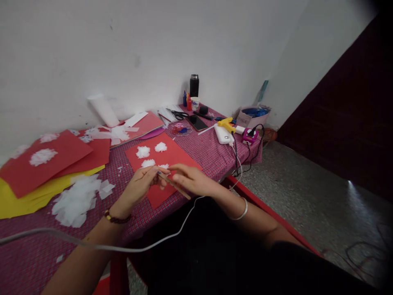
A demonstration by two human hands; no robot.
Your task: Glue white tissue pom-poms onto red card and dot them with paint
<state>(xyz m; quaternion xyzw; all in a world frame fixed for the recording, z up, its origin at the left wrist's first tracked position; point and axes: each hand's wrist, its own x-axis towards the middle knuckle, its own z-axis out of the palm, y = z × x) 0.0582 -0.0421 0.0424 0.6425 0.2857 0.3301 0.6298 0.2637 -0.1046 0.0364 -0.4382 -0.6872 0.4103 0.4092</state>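
Note:
My left hand (144, 184) pinches the upper end of a thin, light brown wooden stick (181, 191), which slants down to the right. A small blue spot shows at its fingertips. My right hand (195, 180) curls around the stick from the other side, its fingertips meeting those of the left. Whether anything else lies between the fingers is hidden. Beneath and beyond both hands lies a red sheet (181, 157) bearing several white tufts of crumpled paper, such as one tuft (160, 146); the hands partly cover the nearest ones.
Loose white squares (76, 200) are piled at left, near stacked red sheets (73, 147) and a yellow sheet (18, 200). Farther back are scissors (179, 114), a phone (197, 122) and a black bottle (194, 85). A yellow glue gun (226, 124) rests at right. A white cable (135, 249) crosses in front.

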